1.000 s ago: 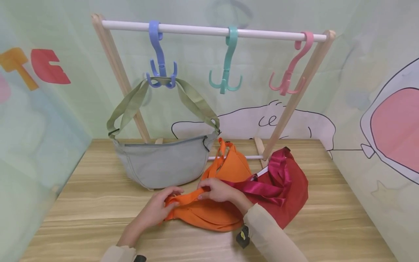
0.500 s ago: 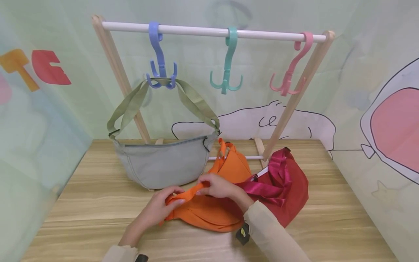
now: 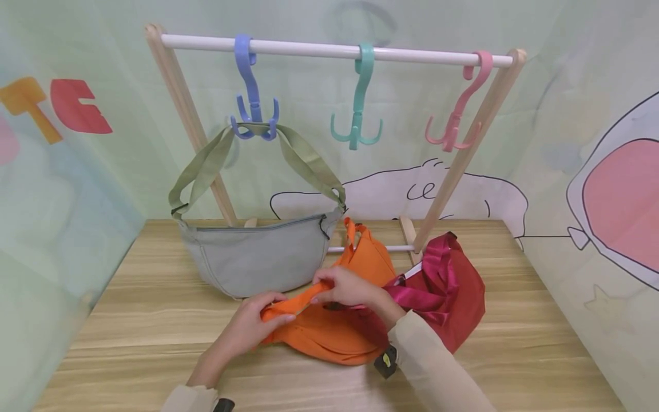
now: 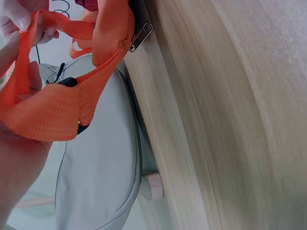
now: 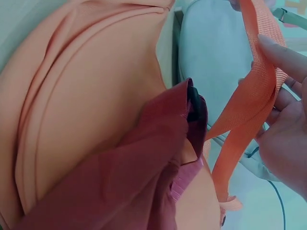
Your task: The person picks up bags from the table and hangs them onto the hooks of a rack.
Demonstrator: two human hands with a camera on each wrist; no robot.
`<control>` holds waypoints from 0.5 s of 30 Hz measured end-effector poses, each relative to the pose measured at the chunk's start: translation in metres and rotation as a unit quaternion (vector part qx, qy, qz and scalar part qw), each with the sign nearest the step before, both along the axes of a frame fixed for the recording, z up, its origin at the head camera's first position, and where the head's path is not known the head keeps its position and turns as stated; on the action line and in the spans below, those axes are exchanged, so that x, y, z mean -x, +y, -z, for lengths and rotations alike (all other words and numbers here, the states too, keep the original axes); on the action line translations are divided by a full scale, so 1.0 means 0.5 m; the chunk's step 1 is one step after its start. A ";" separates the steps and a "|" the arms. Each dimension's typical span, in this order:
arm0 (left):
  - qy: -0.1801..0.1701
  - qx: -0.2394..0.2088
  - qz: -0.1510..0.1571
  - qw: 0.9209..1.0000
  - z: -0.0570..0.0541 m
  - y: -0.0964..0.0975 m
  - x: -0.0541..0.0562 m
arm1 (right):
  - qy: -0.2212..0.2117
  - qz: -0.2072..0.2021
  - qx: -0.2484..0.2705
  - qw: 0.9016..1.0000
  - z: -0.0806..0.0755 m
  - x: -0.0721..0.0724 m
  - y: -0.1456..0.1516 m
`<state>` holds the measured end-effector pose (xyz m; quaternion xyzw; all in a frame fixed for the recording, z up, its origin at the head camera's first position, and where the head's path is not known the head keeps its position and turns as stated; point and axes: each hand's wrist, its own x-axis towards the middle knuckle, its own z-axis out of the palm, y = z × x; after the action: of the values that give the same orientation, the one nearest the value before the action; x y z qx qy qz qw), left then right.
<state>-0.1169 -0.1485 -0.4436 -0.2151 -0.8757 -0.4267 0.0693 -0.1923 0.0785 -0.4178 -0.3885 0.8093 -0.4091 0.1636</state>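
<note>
An orange shoulder bag (image 3: 334, 339) lies on the table with its strap (image 3: 300, 301) lifted between both hands. My left hand (image 3: 253, 324) holds the strap's left end between thumb and fingers; in the left wrist view the wide orange webbing (image 4: 50, 111) crosses that hand. Farther along, my right hand (image 3: 349, 286) pinches the same strap. The right wrist view shows this webbing (image 5: 252, 103) looped by the thumb and fingers. A dark red bag (image 3: 463, 303) lies to the right, part of it overlapping the orange bag and partly hidden by my right forearm.
A rack with a white rail (image 3: 309, 48) stands at the back. A grey bag (image 3: 257, 257) hangs by its green strap from the blue hook (image 3: 252, 106). Right of it, a teal hook (image 3: 356, 109) and a pink hook (image 3: 455, 114) hang from the rail.
My right hand has shifted slightly up and to the right with the strap, which is now stretched straighter. My left hand has stayed nearly in place. The grey bag still hangs.
</note>
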 end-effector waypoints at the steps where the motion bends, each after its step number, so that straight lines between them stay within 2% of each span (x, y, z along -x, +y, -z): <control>1: 0.001 -0.001 0.001 1.000 -0.001 0.000 0.000 | 0.003 0.000 0.001 1.000 -0.001 0.001 0.001; 15: 0.017 -0.013 -0.001 1.000 -0.007 0.001 0.001 | 0.019 -0.006 -0.026 0.999 -0.012 0.012 0.011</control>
<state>-0.1174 -0.1481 -0.4403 -0.2203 -0.8689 -0.4345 0.0875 -0.1981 0.0839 -0.4116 -0.3964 0.8204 -0.3796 0.1603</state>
